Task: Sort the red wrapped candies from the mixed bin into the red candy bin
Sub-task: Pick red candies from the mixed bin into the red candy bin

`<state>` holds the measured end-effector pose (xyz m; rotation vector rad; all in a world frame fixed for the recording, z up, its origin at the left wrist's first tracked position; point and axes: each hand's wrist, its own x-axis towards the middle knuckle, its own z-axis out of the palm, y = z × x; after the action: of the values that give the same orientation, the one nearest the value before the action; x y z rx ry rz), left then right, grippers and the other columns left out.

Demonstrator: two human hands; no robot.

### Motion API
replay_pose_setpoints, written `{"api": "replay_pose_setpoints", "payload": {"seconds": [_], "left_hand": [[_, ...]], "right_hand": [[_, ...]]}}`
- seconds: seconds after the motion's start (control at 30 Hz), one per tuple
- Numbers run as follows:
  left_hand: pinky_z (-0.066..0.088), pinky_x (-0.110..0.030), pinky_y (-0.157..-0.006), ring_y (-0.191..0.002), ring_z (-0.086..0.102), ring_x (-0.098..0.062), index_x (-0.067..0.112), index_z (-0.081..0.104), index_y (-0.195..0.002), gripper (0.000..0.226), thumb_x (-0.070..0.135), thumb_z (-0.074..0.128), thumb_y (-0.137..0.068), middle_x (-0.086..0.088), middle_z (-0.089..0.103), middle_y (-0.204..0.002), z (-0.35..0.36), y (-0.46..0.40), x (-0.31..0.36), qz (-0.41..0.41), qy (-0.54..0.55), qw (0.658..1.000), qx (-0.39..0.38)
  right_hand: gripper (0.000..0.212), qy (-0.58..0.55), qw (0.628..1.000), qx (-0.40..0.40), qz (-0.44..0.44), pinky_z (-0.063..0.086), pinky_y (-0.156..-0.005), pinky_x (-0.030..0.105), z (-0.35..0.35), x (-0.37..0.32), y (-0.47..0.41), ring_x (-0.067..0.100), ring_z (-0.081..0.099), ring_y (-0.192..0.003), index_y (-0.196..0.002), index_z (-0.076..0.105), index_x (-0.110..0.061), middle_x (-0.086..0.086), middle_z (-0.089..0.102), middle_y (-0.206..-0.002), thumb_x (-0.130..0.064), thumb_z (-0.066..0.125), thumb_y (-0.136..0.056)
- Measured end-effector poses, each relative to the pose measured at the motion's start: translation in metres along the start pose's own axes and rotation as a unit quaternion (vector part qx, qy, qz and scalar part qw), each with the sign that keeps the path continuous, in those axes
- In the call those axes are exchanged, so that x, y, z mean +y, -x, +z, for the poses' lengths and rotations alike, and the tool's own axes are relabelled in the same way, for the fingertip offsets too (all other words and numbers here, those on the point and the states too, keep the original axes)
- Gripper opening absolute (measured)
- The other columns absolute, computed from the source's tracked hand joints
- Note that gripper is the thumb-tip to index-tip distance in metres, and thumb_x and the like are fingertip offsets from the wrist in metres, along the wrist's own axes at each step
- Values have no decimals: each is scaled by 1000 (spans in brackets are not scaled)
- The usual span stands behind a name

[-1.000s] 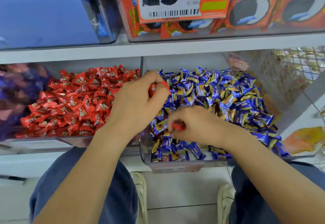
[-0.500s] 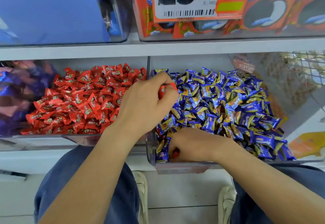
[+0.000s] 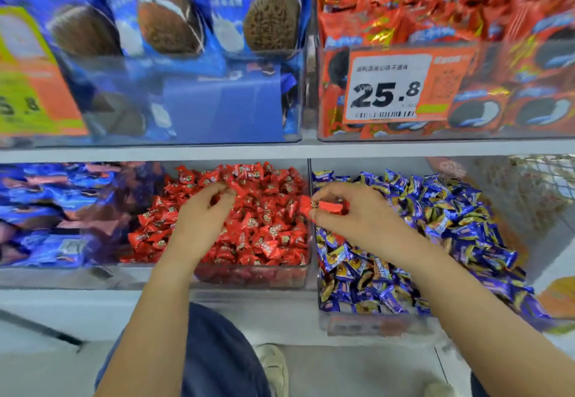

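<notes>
Red candy [image 3: 326, 206] lies crosswise, pinched by right hand [image 3: 361, 219]; left hand [image 3: 202, 219] fingers curl, grip unclear.

A white shelf board [image 3: 217, 150] runs across the shop display, splitting it into an upper and a lower tier. On the upper tier stand clear plastic tubs: the left one [image 3: 186, 101] is packed with blue biscuit packets [image 3: 174, 23], the right one with orange-red biscuit packets [image 3: 404, 1]. An orange-and-white price tag [image 3: 401, 85] reading 25.8 hangs on the front of the right tub; a second tag in yellow-green and orange [image 3: 25, 85] shows blurred at far left. On the lower tier at far left lies a blurred heap of blue and pink packets [image 3: 56, 210]. At far right, something like wire mesh [image 3: 541, 178]. Below is a pale tiled floor [image 3: 357, 371]. The lighting is bright and even.
</notes>
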<state>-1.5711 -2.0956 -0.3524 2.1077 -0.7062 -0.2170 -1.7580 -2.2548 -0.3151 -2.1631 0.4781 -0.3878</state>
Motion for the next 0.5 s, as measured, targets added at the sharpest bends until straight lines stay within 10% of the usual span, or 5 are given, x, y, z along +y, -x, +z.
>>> {"api": "replay_pose_setpoints", "payload": {"seconds": [0.27, 0.4, 0.5], "left_hand": [[36, -30, -105, -120, 50, -14, 21, 54, -132, 39, 30, 56, -94, 6, 53, -131, -8, 1, -16, -13, 71, 997, 29], [34, -33, -106, -125, 49, -26, 18, 61, -125, 38, 36, 54, -92, -7, 54, -135, -3, 3, -17, 67, -63, 992, 82], [11, -43, -117, -144, 17, -25, 35, 45, -139, 55, 58, 44, -90, 2, 27, -155, 23, 13, -2, 173, -204, 962, -47]], "right_hand": [[56, 187, 980, -49, -40, 38, -95, 24, 29, -27, -48, 21, 50, -119, -136, 46, -29, 7, 53, -128, -50, 59, -86], [43, 211, 975, -24, -62, 30, -96, 18, 8, 3, -19, 15, 48, -120, -133, 51, -27, -1, 47, -137, -42, 52, -93], [54, 194, 979, -50, -27, 25, -101, 15, -1, 27, 5, 12, 36, -133, -141, 39, -32, -7, 35, -148, -47, 51, -91]]}}
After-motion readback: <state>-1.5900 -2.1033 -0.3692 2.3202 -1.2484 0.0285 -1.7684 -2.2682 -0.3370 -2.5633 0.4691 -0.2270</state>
